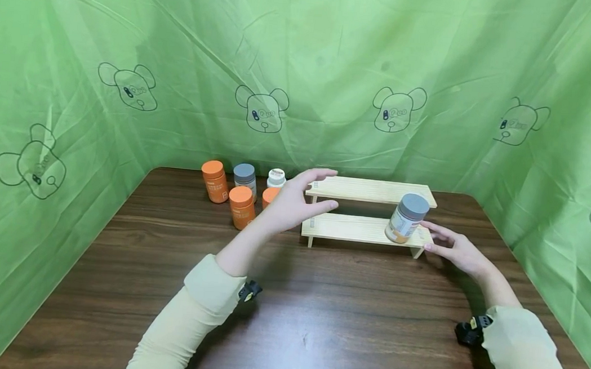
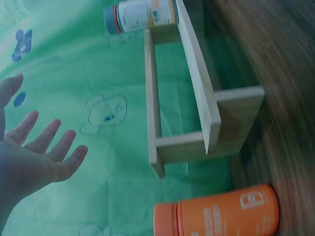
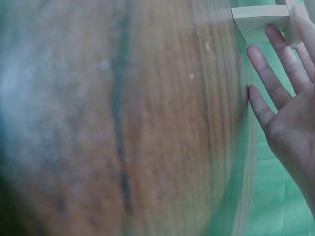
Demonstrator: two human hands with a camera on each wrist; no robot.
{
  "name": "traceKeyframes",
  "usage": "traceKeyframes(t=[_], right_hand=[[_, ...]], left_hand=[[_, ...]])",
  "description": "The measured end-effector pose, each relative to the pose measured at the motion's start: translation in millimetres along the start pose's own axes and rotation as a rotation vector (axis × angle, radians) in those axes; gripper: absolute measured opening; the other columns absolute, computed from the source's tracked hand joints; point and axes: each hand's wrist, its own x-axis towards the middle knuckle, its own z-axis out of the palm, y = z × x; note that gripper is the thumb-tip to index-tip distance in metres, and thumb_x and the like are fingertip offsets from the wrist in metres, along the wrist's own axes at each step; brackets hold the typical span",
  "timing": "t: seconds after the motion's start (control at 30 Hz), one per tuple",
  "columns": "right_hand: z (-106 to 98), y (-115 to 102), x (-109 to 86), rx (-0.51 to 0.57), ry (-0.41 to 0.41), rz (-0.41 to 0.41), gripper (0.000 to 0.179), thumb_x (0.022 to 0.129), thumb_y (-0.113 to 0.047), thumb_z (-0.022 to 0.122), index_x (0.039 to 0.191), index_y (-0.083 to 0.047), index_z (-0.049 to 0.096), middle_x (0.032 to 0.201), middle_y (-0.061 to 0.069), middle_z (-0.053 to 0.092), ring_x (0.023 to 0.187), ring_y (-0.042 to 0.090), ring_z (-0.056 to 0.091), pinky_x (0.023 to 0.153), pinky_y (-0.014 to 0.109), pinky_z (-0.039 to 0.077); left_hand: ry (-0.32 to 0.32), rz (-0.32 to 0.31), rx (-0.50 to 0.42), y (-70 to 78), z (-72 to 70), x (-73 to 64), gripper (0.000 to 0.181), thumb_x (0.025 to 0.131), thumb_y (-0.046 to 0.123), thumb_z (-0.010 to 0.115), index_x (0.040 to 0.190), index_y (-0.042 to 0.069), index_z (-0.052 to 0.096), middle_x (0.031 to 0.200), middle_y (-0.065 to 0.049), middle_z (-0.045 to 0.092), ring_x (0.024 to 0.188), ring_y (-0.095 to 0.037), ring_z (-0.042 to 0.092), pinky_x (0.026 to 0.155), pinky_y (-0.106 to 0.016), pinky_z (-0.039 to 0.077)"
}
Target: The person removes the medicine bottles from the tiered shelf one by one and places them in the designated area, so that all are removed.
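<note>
A two-tier wooden rack (image 1: 348, 228) stands toward the back of the table. On the right end of its lower board sits an upright white bottle with a grey lid (image 1: 406, 224), also visible in the left wrist view. My left hand (image 1: 290, 204) hovers by the rack's left end, fingers spread and holding nothing; it partly covers an orange bottle (image 1: 270, 195) behind it. At the other end, my right hand (image 1: 456, 252) has its thumb and fingertips right at the lower board's edge, beside the grey-lidded bottle. Extended fingers (image 3: 268, 73) show in the right wrist view.
Left of the rack stand two more orange bottles (image 1: 216, 184) (image 1: 242, 209), another grey-lidded bottle (image 1: 245, 174) and a small white bottle (image 1: 276, 178). A dark wooden table (image 1: 318, 310) lies beneath. Green cloth (image 1: 328, 68) encloses the back and sides.
</note>
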Motion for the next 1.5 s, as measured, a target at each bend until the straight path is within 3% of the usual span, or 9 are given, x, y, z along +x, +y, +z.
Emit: traceKeyframes(t=[0.23, 0.4, 0.67, 0.9, 1.2, 1.5], right_hand=[[0, 3, -1.0, 0.007, 0.002, -0.017, 0.059, 0.092, -0.019, 0.063, 0.145, -0.018, 0.038, 0.109, -0.003, 0.065, 0.1, 0.0, 0.058, 0.082, 0.012, 0.043], [0, 2, -1.7, 0.014, -0.002, -0.014, 0.059, 0.092, -0.019, 0.062, 0.146, -0.018, 0.037, 0.109, -0.003, 0.065, 0.101, -0.001, 0.057, 0.083, 0.011, 0.042], [1, 2, -2.0, -0.002, 0.013, -0.013, 0.058, 0.092, -0.018, 0.063, 0.145, -0.016, 0.039, 0.11, 0.001, 0.065, 0.1, 0.0, 0.058, 0.081, 0.012, 0.043], [0, 2, -1.1, -0.008, 0.011, -0.026, 0.058, 0.091, -0.019, 0.063, 0.145, -0.017, 0.039, 0.108, -0.005, 0.066, 0.101, 0.0, 0.058, 0.082, 0.011, 0.043], [-1, -1, -2.1, 0.014, 0.005, -0.031, 0.058, 0.092, -0.017, 0.062, 0.145, -0.016, 0.039, 0.109, -0.003, 0.067, 0.1, 0.0, 0.059, 0.082, 0.012, 0.044], [0, -2, -2.4, 0.009, 0.009, -0.045, 0.058, 0.092, -0.016, 0.062, 0.145, -0.014, 0.039, 0.109, -0.003, 0.067, 0.1, -0.001, 0.058, 0.082, 0.01, 0.042]], left_hand=[[-0.026, 0.057, -0.005, 4.0, 25.1, 14.3, 0.058, 0.082, 0.039, 0.072, 0.134, 0.025, 0.051, 0.134, 0.012, 0.052, 0.124, -0.008, 0.045, 0.105, -0.036, 0.038], [-0.033, 0.054, -0.019, 8.7, 42.8, 22.4, 0.056, 0.082, 0.042, 0.071, 0.133, 0.03, 0.05, 0.133, 0.017, 0.05, 0.124, -0.003, 0.043, 0.106, -0.029, 0.036], [-0.05, 0.042, -0.027, 11.3, 70.3, 34.9, 0.057, 0.083, 0.043, 0.07, 0.134, 0.028, 0.05, 0.136, 0.014, 0.049, 0.127, -0.003, 0.041, 0.107, -0.026, 0.034], [-0.063, 0.038, -0.014, 4.2, 96.5, 43.8, 0.063, 0.082, 0.043, 0.07, 0.138, 0.026, 0.047, 0.14, 0.012, 0.047, 0.13, -0.003, 0.039, 0.107, -0.025, 0.033], [-0.053, 0.061, -0.018, -5.0, 131.0, 51.7, 0.065, 0.082, 0.036, 0.073, 0.139, 0.021, 0.046, 0.141, 0.007, 0.047, 0.132, -0.004, 0.038, 0.108, -0.022, 0.031], [-0.05, 0.076, -0.022, -13.3, 152.8, 60.3, 0.061, 0.083, 0.032, 0.073, 0.137, 0.021, 0.048, 0.139, 0.006, 0.049, 0.13, -0.004, 0.04, 0.107, -0.022, 0.032]])
